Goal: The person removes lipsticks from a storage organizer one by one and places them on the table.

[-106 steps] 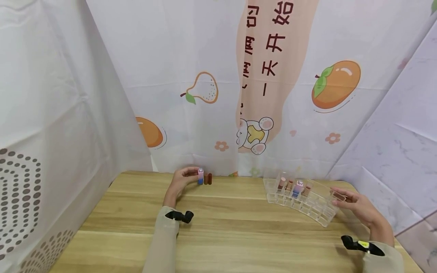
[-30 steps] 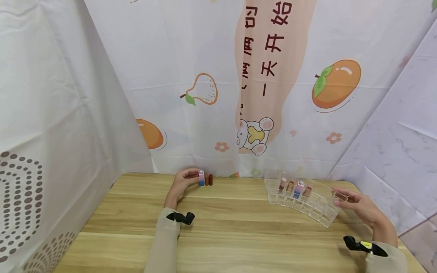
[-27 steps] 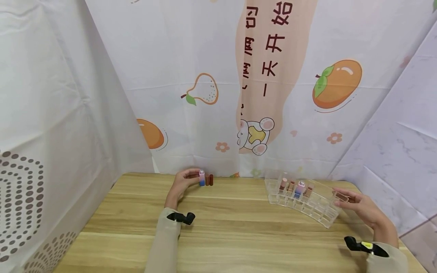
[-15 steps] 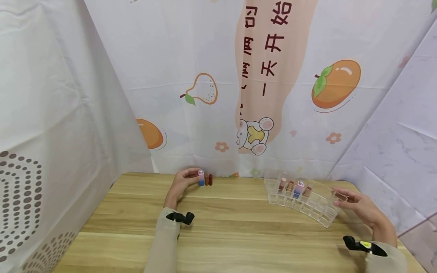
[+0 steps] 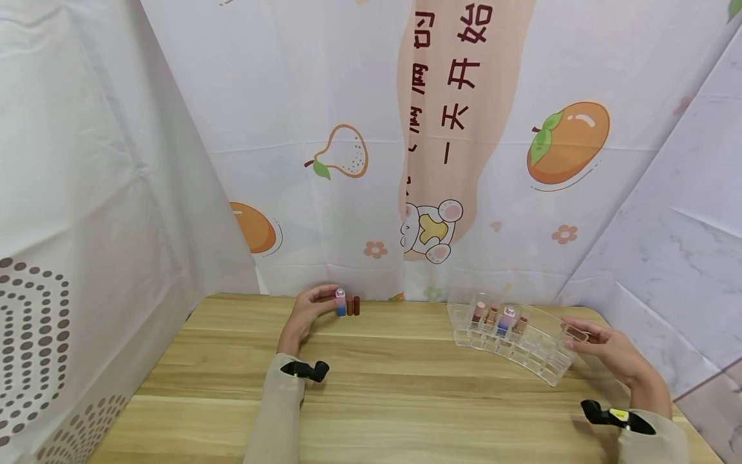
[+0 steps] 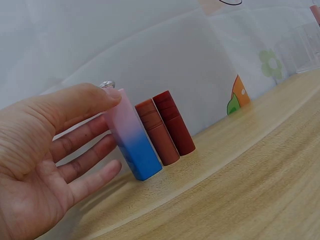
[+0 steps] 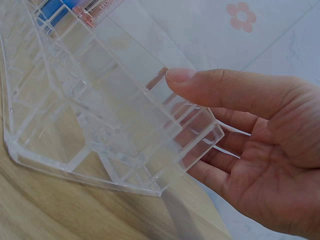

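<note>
At the back left of the table, my left hand [image 5: 306,312] pinches a pink-and-blue lipstick tube [image 6: 136,142] between thumb and fingers. The tube stands upright, and a clear gem-like knob [image 6: 107,84] tops it. Right beside it stand a brown lipstick [image 6: 159,134] and a dark red lipstick [image 6: 175,124]. Over on the right, my right hand [image 5: 616,354] holds the end of a clear stepped lipstick organizer [image 7: 80,175], thumb in front and fingers behind. Another pink-and-blue tube [image 5: 506,320] sits in its back row among several pinkish-brown lipsticks [image 5: 478,312].
The wooden table [image 5: 394,393] stretches between both hands. A white printed curtain [image 5: 278,96] hangs right behind its back edge. Sheets of pale cloth close in the left side [image 5: 110,161] and the marbled right side [image 5: 684,270].
</note>
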The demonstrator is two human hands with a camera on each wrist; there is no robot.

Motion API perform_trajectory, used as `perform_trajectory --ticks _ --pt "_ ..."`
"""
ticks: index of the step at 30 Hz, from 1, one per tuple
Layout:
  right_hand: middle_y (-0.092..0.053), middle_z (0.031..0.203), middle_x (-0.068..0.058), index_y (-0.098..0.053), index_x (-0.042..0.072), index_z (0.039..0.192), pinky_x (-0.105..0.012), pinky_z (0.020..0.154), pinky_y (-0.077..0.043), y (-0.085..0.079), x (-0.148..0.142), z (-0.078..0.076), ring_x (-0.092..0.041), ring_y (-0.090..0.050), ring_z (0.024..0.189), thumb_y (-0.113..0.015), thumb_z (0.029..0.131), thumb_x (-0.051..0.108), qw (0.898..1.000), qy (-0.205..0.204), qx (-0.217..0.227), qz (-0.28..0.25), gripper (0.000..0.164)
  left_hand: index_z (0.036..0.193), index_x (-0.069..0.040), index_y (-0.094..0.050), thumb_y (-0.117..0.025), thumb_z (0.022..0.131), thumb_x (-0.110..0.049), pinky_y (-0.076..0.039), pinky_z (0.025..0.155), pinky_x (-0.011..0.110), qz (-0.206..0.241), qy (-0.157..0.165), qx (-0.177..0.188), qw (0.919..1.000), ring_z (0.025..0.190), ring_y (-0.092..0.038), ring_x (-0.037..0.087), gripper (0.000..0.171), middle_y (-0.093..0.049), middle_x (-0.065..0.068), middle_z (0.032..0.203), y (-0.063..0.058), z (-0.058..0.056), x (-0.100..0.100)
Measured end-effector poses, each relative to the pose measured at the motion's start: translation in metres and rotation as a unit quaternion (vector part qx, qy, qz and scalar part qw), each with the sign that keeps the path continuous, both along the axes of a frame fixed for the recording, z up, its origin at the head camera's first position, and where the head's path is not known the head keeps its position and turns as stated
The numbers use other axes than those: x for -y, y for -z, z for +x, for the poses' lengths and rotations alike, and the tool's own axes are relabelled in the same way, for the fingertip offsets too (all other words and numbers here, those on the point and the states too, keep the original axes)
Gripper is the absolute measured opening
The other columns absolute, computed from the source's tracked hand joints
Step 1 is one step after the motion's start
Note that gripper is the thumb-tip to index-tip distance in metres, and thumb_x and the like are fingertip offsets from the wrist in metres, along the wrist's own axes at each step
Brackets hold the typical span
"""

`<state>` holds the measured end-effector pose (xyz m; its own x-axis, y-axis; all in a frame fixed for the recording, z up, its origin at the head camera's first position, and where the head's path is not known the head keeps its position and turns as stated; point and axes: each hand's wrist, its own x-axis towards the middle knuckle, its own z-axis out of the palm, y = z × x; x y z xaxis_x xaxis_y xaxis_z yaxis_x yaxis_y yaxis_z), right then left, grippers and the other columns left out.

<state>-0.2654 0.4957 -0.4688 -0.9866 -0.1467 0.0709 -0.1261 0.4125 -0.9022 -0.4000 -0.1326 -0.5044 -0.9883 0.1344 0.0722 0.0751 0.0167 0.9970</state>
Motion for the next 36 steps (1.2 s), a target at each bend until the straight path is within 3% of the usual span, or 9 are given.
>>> perform_trajectory --ticks 14,21,28,36 --pt "-0.06 0.123 0.034 -0.053 0.006 0.147 -0.009 0.083 -0.05 -0.002 0.001 0.002 0.016 -0.055 0.109 -0.064 0.099 0.005 1.0 0.007 0.005 0.008 0.049 0.135 -0.003 -0.064 -0.077 0.092 -0.016 -0.053 0.094 0.021 -0.008 -0.002 -0.021 0.9997 0.111 -0.062 0.007 0.047 -0.064 0.015 0.136 -0.014 0.001 0.003" --pt "-0.061 0.122 0.033 -0.054 0.005 0.147 -0.009 0.084 -0.05 -0.002 0.001 0.002 0.016 -0.055 0.109 -0.064 0.099 0.004 1.0 0.006 -0.001 0.007 0.049 0.134 -0.007 -0.065 -0.076 0.094 -0.024 -0.052 0.094 0.021 -0.011 -0.022 -0.033 0.9992 0.114 -0.06 0.01 0.045 -0.064 0.011 0.136 -0.03 0.006 0.002" --pt "-0.06 0.124 0.033 -0.053 0.006 0.147 -0.009 0.084 -0.05 -0.001 0.0 0.001 0.018 -0.055 0.11 -0.064 0.099 0.004 1.0 0.001 -0.001 0.003 0.049 0.132 -0.007 -0.065 -0.074 0.095 -0.025 -0.049 0.099 0.017 -0.011 -0.033 -0.085 0.9958 0.12 -0.06 0.012 0.042 -0.065 0.012 0.137 -0.053 0.012 -0.002" --pt "-0.062 0.124 0.032 -0.053 0.002 0.146 -0.009 0.086 -0.051 0.0 0.0 0.0 0.017 -0.056 0.111 -0.064 0.098 0.002 1.0 -0.008 -0.007 -0.01 0.049 0.128 -0.003 -0.067 -0.075 0.095 -0.021 -0.042 0.116 0.039 -0.002 -0.02 -0.155 0.9878 0.126 -0.059 0.023 0.038 -0.067 0.016 0.133 -0.077 0.021 -0.02"
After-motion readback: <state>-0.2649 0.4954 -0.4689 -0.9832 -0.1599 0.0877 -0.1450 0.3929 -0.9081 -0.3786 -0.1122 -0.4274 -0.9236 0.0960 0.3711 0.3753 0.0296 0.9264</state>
